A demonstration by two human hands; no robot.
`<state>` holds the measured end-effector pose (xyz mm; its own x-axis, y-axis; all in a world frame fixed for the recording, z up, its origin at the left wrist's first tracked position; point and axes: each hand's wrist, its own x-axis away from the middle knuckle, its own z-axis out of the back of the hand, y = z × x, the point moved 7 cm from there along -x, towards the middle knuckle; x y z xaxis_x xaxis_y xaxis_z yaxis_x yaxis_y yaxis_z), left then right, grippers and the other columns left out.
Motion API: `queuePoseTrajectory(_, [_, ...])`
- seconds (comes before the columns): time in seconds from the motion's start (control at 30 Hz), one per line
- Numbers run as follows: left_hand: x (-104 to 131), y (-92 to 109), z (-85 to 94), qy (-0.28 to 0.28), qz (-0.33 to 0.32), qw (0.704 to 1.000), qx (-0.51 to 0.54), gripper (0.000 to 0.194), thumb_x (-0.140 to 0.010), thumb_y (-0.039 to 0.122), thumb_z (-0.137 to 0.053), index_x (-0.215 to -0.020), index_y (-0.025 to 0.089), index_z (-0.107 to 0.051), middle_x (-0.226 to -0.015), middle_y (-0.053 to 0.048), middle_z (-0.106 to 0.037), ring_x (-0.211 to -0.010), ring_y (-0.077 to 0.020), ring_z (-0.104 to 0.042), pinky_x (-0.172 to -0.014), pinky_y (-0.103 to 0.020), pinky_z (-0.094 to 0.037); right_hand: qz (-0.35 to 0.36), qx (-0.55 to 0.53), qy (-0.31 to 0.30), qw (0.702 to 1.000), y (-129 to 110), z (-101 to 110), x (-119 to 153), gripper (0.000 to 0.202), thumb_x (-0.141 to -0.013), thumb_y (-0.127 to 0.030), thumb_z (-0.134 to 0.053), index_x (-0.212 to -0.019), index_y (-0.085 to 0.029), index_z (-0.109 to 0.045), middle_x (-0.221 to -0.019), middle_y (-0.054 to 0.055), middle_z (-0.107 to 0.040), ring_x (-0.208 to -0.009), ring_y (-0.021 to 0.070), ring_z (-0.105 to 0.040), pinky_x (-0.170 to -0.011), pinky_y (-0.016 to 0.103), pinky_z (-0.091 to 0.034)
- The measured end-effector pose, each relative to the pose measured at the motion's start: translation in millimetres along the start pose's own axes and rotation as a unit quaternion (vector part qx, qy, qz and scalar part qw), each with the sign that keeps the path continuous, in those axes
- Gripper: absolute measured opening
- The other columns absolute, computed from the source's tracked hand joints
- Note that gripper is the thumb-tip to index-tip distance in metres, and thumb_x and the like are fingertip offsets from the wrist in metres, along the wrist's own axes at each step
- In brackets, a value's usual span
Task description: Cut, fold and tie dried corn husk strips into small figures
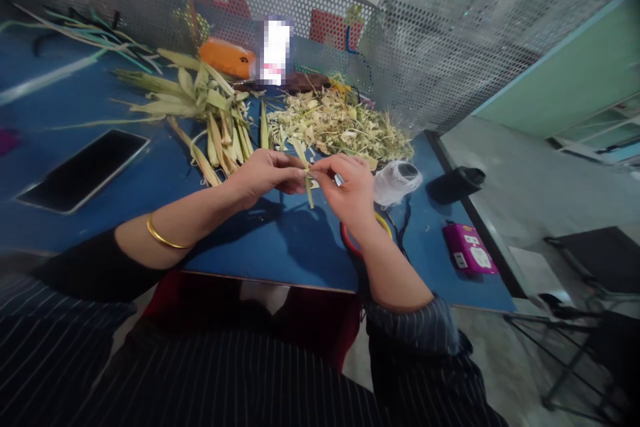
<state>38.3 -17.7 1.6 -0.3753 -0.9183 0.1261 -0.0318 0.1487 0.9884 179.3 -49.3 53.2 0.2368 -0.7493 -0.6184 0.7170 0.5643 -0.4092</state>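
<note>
Above the blue table, both hands meet at a thin, pale-green strip of corn husk. My left hand pinches the strip from the left between thumb and fingers. From the right, my right hand pinches it at the same spot. A small shiny metal piece shows at the right fingers; I cannot tell what it is. Just behind the hands lies a heap of shredded husk scraps. Longer whole husks are bunched to the left. A cone of white thread stands beside my right hand.
A dark phone lies at left, near plastic straps. Behind are an orange pouch and a perforated metal screen. At right are a black cylinder and a purple packet. A red-and-yellow ring lies under my right wrist.
</note>
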Motion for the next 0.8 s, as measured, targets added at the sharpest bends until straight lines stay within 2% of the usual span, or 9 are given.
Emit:
queuePoseTrajectory(0.1, [-0.1, -1.1, 3.4, 0.019, 0.021, 0.999, 0.038, 0.027, -0.065, 0.033, -0.079, -0.084, 0.014, -0.074, -0.07, -0.005, -0.073, -0.065, -0.016, -0.069, -0.069, -0.029, -0.055, 0.07, 0.039, 0.012, 0.997, -6.4, 7.1, -1.4, 0.012, -0.09, -0.027, -0.058, -0.098, -0.027, -0.067, -0.094, 0.002, -0.069, -0.089, 0.018, -0.061, -0.088, 0.038, -0.036])
queuePoseTrajectory(0.17, [-0.7, -2.2, 6.7, 0.035, 0.034, 0.997, 0.057, 0.025, -0.065, 0.033, -0.079, -0.082, 0.015, -0.073, -0.068, -0.005, -0.072, -0.065, -0.0154, -0.068, -0.069, -0.028, -0.054, 0.126, 0.071, -0.004, 0.989, -11.9, 7.1, -1.2, 0.016, -0.091, -0.026, -0.055, -0.103, -0.03, -0.066, -0.1, 0.003, -0.068, -0.095, 0.0195, -0.06, -0.091, 0.039, -0.035])
queuePoseTrajectory(0.27, [-2.1, -3.9, 9.5, 0.045, 0.039, 0.996, 0.067, 0.022, -0.065, 0.032, -0.078, -0.079, 0.016, -0.073, -0.066, -0.003, -0.07, -0.064, -0.0145, -0.067, -0.067, -0.027, -0.053, 0.186, 0.108, -0.056, 0.975, -18.3, -2.7, 1.3, 0.019, -0.093, -0.025, -0.051, -0.099, -0.032, -0.067, -0.098, 0.001, -0.068, -0.091, 0.0183, -0.057, -0.092, 0.039, -0.034])
queuePoseTrajectory(0.37, [-2.5, -4.8, 9.3, 0.044, 0.033, 0.997, 0.047, 0.021, -0.065, 0.031, -0.078, -0.078, 0.016, -0.074, -0.062, -0.002, -0.069, -0.059, -0.0133, -0.065, -0.063, -0.026, -0.052, 0.201, 0.105, -0.067, 0.972, -21.0, -11.4, 4.4, 0.021, -0.094, -0.023, -0.048, -0.089, -0.031, -0.068, -0.09, 0.0, -0.069, -0.081, 0.0156, -0.056, -0.091, 0.038, -0.034])
queuePoseTrajectory(0.43, [-1.9, -5.1, 6.6, 0.032, 0.031, 0.999, 0.025, 0.021, -0.065, 0.029, -0.076, -0.08, 0.016, -0.074, -0.065, -0.004, -0.071, -0.059, -0.0146, -0.066, -0.062, -0.027, -0.052, 0.167, 0.077, -0.037, 0.982, -18.0, -11.5, 4.2, 0.019, -0.093, -0.022, -0.051, -0.085, -0.03, -0.068, -0.088, 0.0, -0.069, -0.081, 0.0153, -0.057, -0.09, 0.038, -0.035])
queuePoseTrajectory(0.5, [-0.8, -4.4, 3.3, 0.013, 0.027, 1.0, -0.002, 0.02, -0.065, 0.028, -0.075, -0.08, 0.015, -0.075, -0.069, -0.006, -0.073, -0.06, -0.0162, -0.067, -0.062, -0.029, -0.053, 0.1, 0.027, -0.005, 0.995, -10.0, -9.7, 3.2, 0.014, -0.09, -0.023, -0.056, -0.084, -0.028, -0.067, -0.095, 0.001, -0.068, -0.09, 0.0169, -0.06, -0.09, 0.039, -0.038])
queuePoseTrajectory(0.6, [0.6, -1.8, -0.2, -0.015, 0.016, 0.999, -0.046, 0.016, -0.066, 0.026, -0.073, -0.075, 0.014, -0.075, -0.068, -0.007, -0.073, -0.059, -0.0154, -0.065, -0.063, -0.029, -0.054, -0.009, -0.1, -0.014, 0.995, 3.9, -13.5, 2.2, 0.007, -0.085, -0.021, -0.062, -0.079, -0.024, -0.064, -0.102, 0.002, -0.068, -0.099, 0.0186, -0.061, -0.086, 0.037, -0.043])
queuePoseTrajectory(0.7, [1.5, -2.5, -2.7, -0.042, 0.027, 0.997, -0.057, 0.011, -0.064, 0.025, -0.073, -0.068, 0.015, -0.074, -0.065, -0.007, -0.072, -0.057, -0.0147, -0.064, -0.064, -0.029, -0.054, -0.086, -0.205, -0.061, 0.973, 10.8, -20.7, 1.8, 0.009, -0.079, -0.02, -0.066, -0.072, -0.022, -0.062, -0.083, 0.0, -0.068, -0.078, 0.0151, -0.06, -0.074, 0.032, -0.045])
queuePoseTrajectory(0.8, [1.9, -3.2, -1.8, -0.041, 0.042, 0.997, -0.051, 0.01, -0.061, 0.025, -0.075, -0.063, 0.015, -0.073, -0.061, -0.006, -0.069, -0.053, -0.0137, -0.061, -0.061, -0.029, -0.052, -0.111, -0.226, -0.068, 0.965, 11.2, -19.0, 0.8, 0.01, -0.076, -0.021, -0.069, -0.07, -0.021, -0.062, -0.069, -0.003, -0.062, -0.064, 0.0115, -0.052, -0.065, 0.028, -0.042])
